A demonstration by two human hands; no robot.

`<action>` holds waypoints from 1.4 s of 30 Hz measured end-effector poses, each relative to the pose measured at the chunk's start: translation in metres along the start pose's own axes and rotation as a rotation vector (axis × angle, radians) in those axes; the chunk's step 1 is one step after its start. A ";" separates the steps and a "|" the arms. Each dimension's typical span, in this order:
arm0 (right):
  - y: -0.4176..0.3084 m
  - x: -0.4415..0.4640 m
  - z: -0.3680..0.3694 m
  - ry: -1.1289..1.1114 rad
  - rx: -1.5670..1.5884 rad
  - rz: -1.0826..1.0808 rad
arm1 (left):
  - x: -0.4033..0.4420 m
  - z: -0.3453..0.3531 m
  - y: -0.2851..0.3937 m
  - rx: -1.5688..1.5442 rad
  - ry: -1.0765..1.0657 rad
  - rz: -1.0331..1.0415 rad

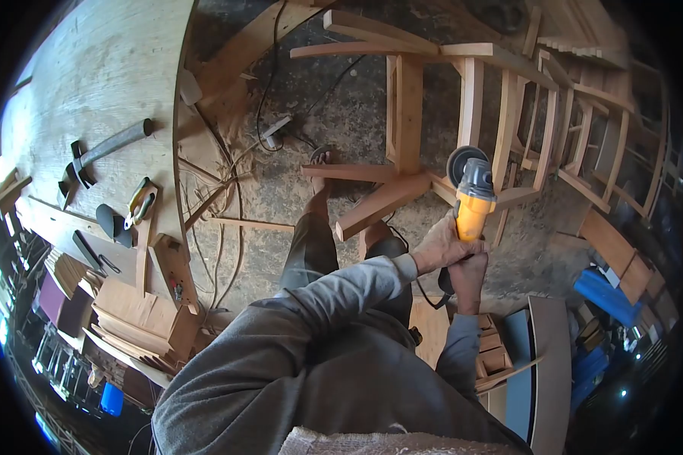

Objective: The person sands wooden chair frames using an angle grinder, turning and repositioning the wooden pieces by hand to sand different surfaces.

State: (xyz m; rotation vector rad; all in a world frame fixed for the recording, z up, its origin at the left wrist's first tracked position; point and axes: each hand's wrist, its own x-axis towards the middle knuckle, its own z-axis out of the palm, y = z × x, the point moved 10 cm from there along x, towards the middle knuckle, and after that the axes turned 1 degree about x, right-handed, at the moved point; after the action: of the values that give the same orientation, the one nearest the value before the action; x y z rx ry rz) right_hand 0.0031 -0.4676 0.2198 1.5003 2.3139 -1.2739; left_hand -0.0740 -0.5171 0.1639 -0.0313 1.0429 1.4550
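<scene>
A yellow and grey angle grinder (pixel 474 212) is held in both my hands, its round disc (pixel 460 161) pointing away from me. My left hand (pixel 439 246) wraps round the grinder's body from the left. Just below it, my right hand (pixel 469 279) is closed round the rear end, where the black cord leaves. Beyond the disc, an unpainted wooden chair frame (pixel 409 114) lies tipped over on the floor. The disc overlaps one of its rails in view; whether they touch I cannot tell. My bare foot (pixel 321 161) is beside the end of a chair leg (pixel 345 173).
More wooden chair frames (pixel 584 144) stand at the right. A plywood table (pixel 99 68) on the left bears a hammer (pixel 118 144) and a yellow-handled tool (pixel 139 203). Cords and a power socket (pixel 276 130) lie on the dusty floor. Cut wood pieces (pixel 140 311) are stacked lower left.
</scene>
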 end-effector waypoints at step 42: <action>-0.034 0.273 0.045 -0.232 0.088 0.065 | 0.246 -0.086 0.070 -0.271 0.044 0.083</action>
State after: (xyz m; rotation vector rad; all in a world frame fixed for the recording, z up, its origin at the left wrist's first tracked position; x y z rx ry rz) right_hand -0.1771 -0.3107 0.0764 1.3576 2.0733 -1.4641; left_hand -0.2316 -0.3625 0.0083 -0.2173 0.8845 1.6691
